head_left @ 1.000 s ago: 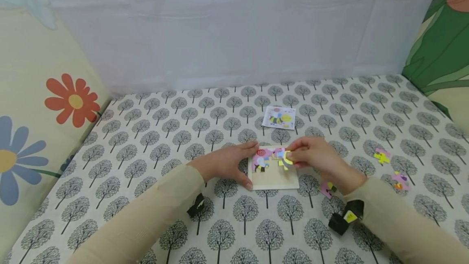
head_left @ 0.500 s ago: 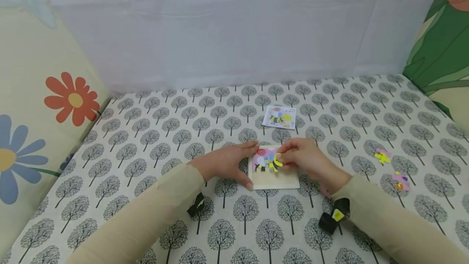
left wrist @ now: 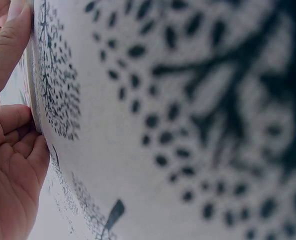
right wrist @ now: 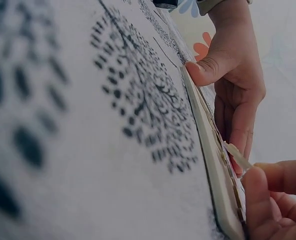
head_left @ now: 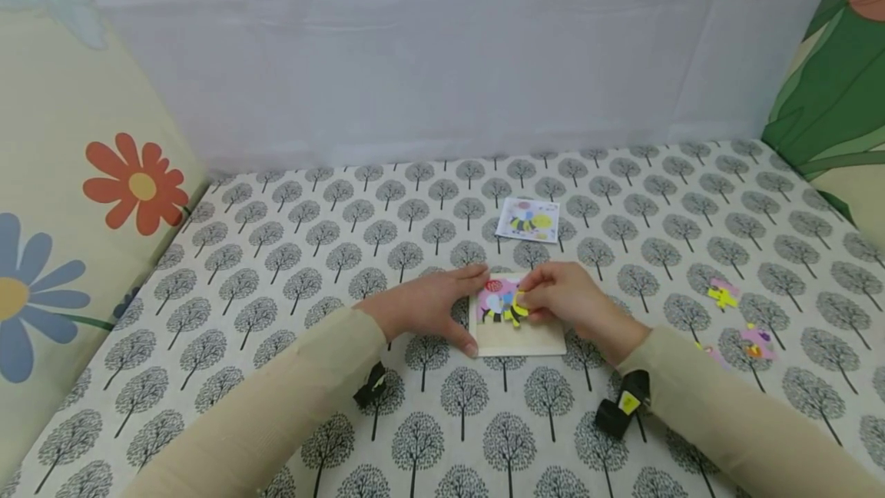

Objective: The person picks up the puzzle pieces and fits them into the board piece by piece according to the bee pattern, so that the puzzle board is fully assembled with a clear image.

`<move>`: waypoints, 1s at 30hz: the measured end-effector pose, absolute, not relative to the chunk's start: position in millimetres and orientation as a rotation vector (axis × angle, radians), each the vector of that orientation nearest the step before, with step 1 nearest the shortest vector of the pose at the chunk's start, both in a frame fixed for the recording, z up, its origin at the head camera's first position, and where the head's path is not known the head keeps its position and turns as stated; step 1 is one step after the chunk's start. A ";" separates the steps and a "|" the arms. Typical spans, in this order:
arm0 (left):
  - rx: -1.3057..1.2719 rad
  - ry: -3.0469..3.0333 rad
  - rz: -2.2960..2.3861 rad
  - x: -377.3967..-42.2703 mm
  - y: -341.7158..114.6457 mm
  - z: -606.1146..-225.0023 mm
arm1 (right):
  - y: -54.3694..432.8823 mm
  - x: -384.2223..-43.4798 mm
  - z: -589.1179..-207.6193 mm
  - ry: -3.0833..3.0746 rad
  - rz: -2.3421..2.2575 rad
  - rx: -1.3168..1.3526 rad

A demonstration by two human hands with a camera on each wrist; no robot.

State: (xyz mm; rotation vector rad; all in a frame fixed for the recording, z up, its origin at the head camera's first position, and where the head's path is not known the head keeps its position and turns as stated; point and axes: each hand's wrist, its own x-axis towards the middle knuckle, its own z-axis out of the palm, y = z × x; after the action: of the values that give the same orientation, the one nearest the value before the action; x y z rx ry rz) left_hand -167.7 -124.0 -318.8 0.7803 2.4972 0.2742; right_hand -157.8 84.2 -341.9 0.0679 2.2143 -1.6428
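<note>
On the tablecloth lies a wooden puzzle board (head_left: 520,342), partly filled along its upper left with joined pink, blue and yellow-black pieces. My left hand (head_left: 425,308) holds the board at its left side, thumb by the near corner and fingers by the far one. Over the board my right hand (head_left: 568,300) pinches a yellow-and-black puzzle piece (head_left: 515,313) between thumb and forefinger. Seen from the right wrist, that puzzle piece (right wrist: 239,157) is tilted, one edge down at the laid pieces. My right fingers hide part of the board's upper right.
Behind the board lies a picture card (head_left: 528,220) with a bee on it. To the right are loose puzzle pieces: a yellow-pink one (head_left: 722,293), a pink one (head_left: 757,341) and another pink one (head_left: 711,354) partly hidden by the right sleeve.
My right hand has moved left over the board, bringing the puzzle piece against the joined ones and turning it. My left hand and the board stay where they were.
</note>
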 end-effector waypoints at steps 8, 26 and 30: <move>0.804 2.500 0.264 -169.3 -123.8 -319.3 | 81.2 -158.5 -342.1 2.267 -1.578 0.084; 0.798 2.507 0.268 -168.1 -123.6 -317.7 | 76.9 -163.1 -339.3 2.436 -1.313 0.001; 0.788 2.507 0.266 -168.4 -123.6 -318.1 | 76.9 -165.0 -336.4 2.484 -1.212 -0.067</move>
State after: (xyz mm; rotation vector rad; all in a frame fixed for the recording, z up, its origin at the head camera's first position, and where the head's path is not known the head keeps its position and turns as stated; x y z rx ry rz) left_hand -168.4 -123.6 -318.1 0.7882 2.5065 0.2657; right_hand -165.0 76.9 -336.4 -0.0675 2.4836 -1.2119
